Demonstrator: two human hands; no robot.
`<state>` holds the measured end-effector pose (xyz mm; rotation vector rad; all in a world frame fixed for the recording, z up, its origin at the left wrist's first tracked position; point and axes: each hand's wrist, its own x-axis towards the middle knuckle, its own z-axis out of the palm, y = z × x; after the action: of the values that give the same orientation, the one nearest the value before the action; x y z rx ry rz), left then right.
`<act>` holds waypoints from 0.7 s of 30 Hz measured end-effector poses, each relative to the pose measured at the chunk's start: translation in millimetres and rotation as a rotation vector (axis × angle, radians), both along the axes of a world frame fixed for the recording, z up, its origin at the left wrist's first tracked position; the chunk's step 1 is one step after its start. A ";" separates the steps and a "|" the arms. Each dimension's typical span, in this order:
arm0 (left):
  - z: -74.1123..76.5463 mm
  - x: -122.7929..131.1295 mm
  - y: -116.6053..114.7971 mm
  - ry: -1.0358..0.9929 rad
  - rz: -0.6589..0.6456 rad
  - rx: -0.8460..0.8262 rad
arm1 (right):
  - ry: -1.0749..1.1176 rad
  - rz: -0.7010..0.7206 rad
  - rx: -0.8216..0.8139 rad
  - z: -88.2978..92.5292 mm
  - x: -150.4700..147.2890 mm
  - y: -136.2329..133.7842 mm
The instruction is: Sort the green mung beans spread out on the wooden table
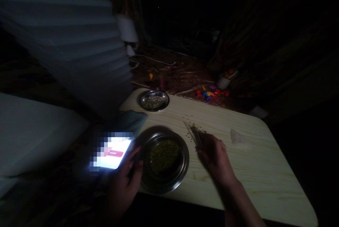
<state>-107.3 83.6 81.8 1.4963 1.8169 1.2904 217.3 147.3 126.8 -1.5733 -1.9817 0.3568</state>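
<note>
My left hand (125, 181) holds a lit phone (112, 154) at the table's left edge, its fingers curled round the phone and touching the rim of a steel bowl (182, 174) filled with small green beans (164, 154). My right hand (215, 159) rests on the wooden table (265, 170) to the right of that bowl, fingers together over a patch of scattered dark beans (194, 131). Whether it pinches any is hidden in the dim light.
A smaller steel plate (155, 100) with light grains sits at the table's far left corner. A pale little heap (237, 137) lies to the right. A grey cloth (129, 121) drapes the left edge. Beyond, coloured bits (210, 94), a cup (225, 80) and a cable (150, 59) lie on the dark floor.
</note>
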 end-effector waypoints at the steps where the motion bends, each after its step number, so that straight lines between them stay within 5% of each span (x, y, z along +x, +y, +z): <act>1: 0.6 0.0 0.0 -0.002 -0.001 -0.011 | 0.020 -0.002 0.006 -2.1 -1.7 -2.2; 6: 1.0 0.2 -0.9 -0.012 -0.002 0.002 | 0.248 -0.062 -0.007 -7.9 -3.5 -10.6; 12: -2.4 -2.6 -0.8 0.020 -0.005 0.010 | 0.475 -0.325 0.056 10.9 26.4 -24.9; 21: 11.4 -1.7 3.3 0.042 0.067 -0.119 | 0.454 -0.369 -0.092 -5.8 64.7 -69.4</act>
<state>-109.0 86.9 93.2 1.4201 1.9500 1.1669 282.0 77.9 121.0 -1.6937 -1.3222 0.5983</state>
